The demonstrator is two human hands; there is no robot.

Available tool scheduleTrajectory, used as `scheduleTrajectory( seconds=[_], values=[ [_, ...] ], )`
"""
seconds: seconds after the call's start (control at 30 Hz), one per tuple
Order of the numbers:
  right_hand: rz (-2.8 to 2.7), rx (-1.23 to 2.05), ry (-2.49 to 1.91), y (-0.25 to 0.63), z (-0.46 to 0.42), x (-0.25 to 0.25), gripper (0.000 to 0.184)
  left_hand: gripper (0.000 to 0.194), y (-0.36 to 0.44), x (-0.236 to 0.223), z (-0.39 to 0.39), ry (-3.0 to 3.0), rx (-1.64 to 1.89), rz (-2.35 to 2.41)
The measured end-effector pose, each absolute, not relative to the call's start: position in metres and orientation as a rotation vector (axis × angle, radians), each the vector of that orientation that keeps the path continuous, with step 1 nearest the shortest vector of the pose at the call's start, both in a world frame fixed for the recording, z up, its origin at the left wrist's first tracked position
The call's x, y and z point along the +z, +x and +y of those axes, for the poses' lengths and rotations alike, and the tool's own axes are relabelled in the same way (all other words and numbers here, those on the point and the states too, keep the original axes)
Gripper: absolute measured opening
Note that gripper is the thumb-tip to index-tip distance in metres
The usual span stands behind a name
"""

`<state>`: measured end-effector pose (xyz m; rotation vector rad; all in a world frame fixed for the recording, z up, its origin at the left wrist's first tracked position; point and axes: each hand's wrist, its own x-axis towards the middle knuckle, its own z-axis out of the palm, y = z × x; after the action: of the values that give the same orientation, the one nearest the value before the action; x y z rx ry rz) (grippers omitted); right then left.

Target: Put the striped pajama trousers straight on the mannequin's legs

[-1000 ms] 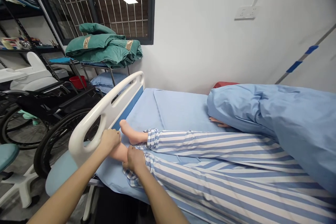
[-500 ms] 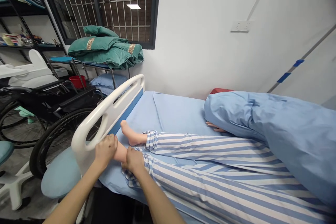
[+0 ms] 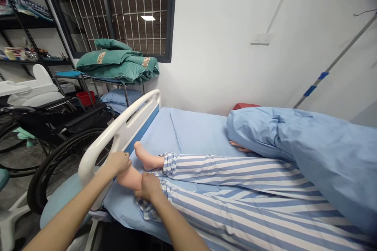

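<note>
On the bed lie two legs in blue-and-white striped trousers (image 3: pixel 224 204), with smooth bare feet that look like a manikin's. My left hand (image 3: pixel 118 161) is closed over the toe end of the nearer foot (image 3: pixel 129 178), close to the bed's end board. Around the ankle of that same leg, just beside the trouser cuff, my right hand (image 3: pixel 150 186) is wrapped. The farther foot (image 3: pixel 147 159) rests on the sheet with toes up, untouched. A blue quilt (image 3: pixel 318 141) covers the upper body, and fingers (image 3: pixel 240 147) show from under its edge.
A white end board (image 3: pixel 118 125) closes the bed's left end. Beyond it stand a black wheelchair (image 3: pixel 67 129) and a pale blue stool seat (image 3: pixel 63 200). Green folded bedding (image 3: pixel 118 62) sits on a chair below the barred window. A pole (image 3: pixel 335 64) rises at the right.
My left hand has shifted up and back over the toes, so more of the nearer foot's heel shows. My right hand keeps its hold at the ankle. The camera view has tilted slightly upward.
</note>
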<state>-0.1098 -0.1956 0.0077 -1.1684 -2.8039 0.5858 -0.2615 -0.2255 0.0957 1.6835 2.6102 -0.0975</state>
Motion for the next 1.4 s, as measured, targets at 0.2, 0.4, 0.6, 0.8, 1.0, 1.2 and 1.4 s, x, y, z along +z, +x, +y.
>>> scheduleTrajectory(
  seconds=[0.2, 0.4, 0.6, 0.8, 1.0, 1.2, 1.4],
  values=[
    [-2.417, 0.678, -0.915, -0.103, -0.165, 0.026, 0.032, 0.037, -0.302, 0.097, -0.206, 1.534, 0.344, 2.072],
    [-2.636, 0.604, -1.123, -0.124, -0.118, 0.030, 0.051, 0.029, -0.275, 0.079, -0.196, 1.084, 0.436, 2.389],
    [-2.836, 0.601, -1.359, -0.149, -0.090, 0.015, 0.061, 0.047, -0.201, 0.005, -0.189, 0.352, 0.073, 3.445],
    [-2.820, 0.553, -1.329, -0.151, -0.086, 0.004, 0.060, 0.046, -0.197, -0.020, -0.185, 0.290, 0.106, 3.433],
    [-2.806, 0.512, -1.298, -0.149, -0.088, 0.002, 0.052, 0.045, -0.199, -0.019, -0.183, 0.223, 0.363, 3.594],
    [-2.808, 0.499, -1.291, -0.150, -0.089, 0.001, 0.054, 0.046, -0.196, -0.011, -0.184, 0.204, 0.415, 3.494],
    [-2.795, 0.492, -1.275, -0.149, -0.089, -0.001, 0.054, 0.044, -0.192, -0.003, -0.187, 0.309, 0.315, 3.255]
  ],
)
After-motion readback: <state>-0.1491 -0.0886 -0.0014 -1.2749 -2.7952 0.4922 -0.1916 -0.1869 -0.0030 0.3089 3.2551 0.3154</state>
